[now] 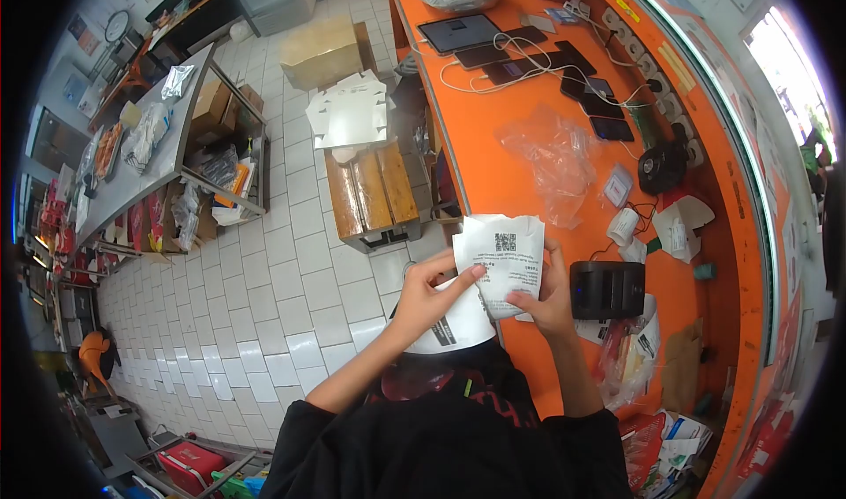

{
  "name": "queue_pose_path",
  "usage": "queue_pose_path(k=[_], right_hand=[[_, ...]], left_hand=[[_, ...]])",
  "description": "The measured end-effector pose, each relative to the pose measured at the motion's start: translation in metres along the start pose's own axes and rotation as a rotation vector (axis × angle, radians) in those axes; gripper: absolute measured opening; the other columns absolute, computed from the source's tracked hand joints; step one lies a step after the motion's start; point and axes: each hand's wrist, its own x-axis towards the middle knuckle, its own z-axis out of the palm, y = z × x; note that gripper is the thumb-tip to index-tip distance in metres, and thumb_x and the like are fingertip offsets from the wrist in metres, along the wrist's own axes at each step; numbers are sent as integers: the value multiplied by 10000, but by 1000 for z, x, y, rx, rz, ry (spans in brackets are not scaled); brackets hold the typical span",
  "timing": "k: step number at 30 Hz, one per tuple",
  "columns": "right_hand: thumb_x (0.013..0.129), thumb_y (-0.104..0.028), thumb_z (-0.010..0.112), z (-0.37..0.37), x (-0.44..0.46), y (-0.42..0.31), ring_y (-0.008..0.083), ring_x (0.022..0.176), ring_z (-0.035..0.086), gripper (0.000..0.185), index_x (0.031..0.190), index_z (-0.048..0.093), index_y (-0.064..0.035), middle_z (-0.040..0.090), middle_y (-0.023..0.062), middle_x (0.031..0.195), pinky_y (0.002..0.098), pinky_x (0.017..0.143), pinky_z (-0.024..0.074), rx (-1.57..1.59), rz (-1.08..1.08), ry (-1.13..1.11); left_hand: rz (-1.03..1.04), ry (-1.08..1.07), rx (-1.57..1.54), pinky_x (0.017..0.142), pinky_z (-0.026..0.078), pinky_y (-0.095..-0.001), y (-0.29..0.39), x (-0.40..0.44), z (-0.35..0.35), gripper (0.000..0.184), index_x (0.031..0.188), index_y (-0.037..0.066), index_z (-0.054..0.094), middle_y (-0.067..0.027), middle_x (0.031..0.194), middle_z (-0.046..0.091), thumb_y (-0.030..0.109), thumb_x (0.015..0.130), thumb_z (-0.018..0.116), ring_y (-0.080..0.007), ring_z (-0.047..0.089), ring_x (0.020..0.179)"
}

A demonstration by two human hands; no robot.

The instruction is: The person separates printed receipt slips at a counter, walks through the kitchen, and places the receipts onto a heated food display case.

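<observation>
A white printed receipt (520, 270) with a QR code near its top edge is held up in front of me, its text upside down to my view. My right hand (548, 298) grips its right side, thumb across the front. On the other side, my left hand (434, 295) is closed on the receipts with its thumb on the front. A second white slip (467, 318) hangs below my left hand, curling over my lap. How many layers of paper lie together is hidden. Just right of my right hand stands a small black printer (607, 289).
The orange counter (480, 138) carries several phones (608, 129), a tablet (460, 34), white cables, clear plastic (555, 160) and a paper roll (623, 226). Left of it stand a wooden stool (373, 186), a cardboard box (322, 51) and a metal table (141, 164).
</observation>
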Motion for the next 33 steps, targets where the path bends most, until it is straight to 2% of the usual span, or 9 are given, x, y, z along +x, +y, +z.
queue_pose_path(k=[7, 9, 13, 15, 18, 23, 29, 31, 33], right_hand=[[657, -103, 744, -21, -7, 1, 185, 1186, 347, 678, 1239, 404, -34, 474, 117, 1191, 395, 977, 294, -280, 138, -251], [664, -140, 750, -23, -1, -5, 173, 1189, 336, 470, 1087, 581, -20, 495, 105, 1193, 381, 967, 293, -969, 10, -428], [704, -151, 726, -6, 10, -23, 161, 1057, 473, 261, 912, 653, -11, 591, 80, 1043, 367, 880, 380, -892, -326, -339], [745, -146, 691, -3, 7, -20, 153, 852, 578, 232, 918, 642, 1, 641, 53, 880, 328, 763, 455, -539, 71, -172], [766, -109, 661, -14, 13, 11, 145, 719, 603, 266, 1001, 604, 3, 644, 51, 817, 288, 692, 486, -507, 64, -103], [774, -84, 642, -38, 30, -29, 154, 851, 586, 352, 1095, 527, 1, 624, 69, 907, 290, 760, 471, 66, 196, -148], [726, -135, 706, -3, 31, -12, 127, 871, 568, 349, 1022, 571, -9, 615, 65, 945, 285, 758, 449, -227, 386, -313], [750, -137, 684, -23, 40, -26, 119, 792, 579, 249, 945, 602, -5, 629, 49, 876, 273, 715, 459, -598, 113, -113], [765, -147, 672, -60, 44, -53, 105, 732, 578, 204, 891, 613, 2, 634, 45, 850, 259, 685, 456, -570, 36, 13]], left_hand=[[-48, -3, -139, 534, 448, -160, 23, -1, -11, 206, 933, -40, 633, -30, 941, 563, 129, 816, 616, -58, 575, 721], [-16, -5, -125, 532, 453, -155, 22, 1, -13, 205, 937, -49, 628, -38, 948, 560, 120, 825, 603, -64, 577, 722], [33, -8, -72, 525, 455, -164, 10, 0, -8, 201, 941, -48, 621, -37, 914, 553, 113, 823, 605, -59, 563, 692], [73, -17, -52, 519, 454, -167, 9, 0, -1, 199, 942, -47, 619, -35, 902, 550, 111, 822, 605, -57, 557, 680], [196, 51, 57, 531, 448, -223, 12, 3, 1, 189, 926, -46, 595, -73, 879, 545, 123, 861, 543, -116, 564, 715], [287, 237, 394, 685, 416, -299, 19, 12, -19, 352, 963, -1, 530, -129, 755, 544, 248, 948, 282, -232, 543, 693], [127, 219, 223, 680, 429, -400, 24, 20, 1, 306, 1062, 34, 412, -192, 791, 566, 291, 946, 293, -367, 579, 770], [112, 166, 180, 696, 439, -379, 19, 20, -11, 352, 1074, 35, 398, -179, 805, 588, 352, 923, 373, -338, 592, 799], [35, -380, 240, 724, 444, -350, 0, 15, -32, 429, 1075, 44, 433, -161, 881, 609, 414, 865, 488, -289, 601, 845]])
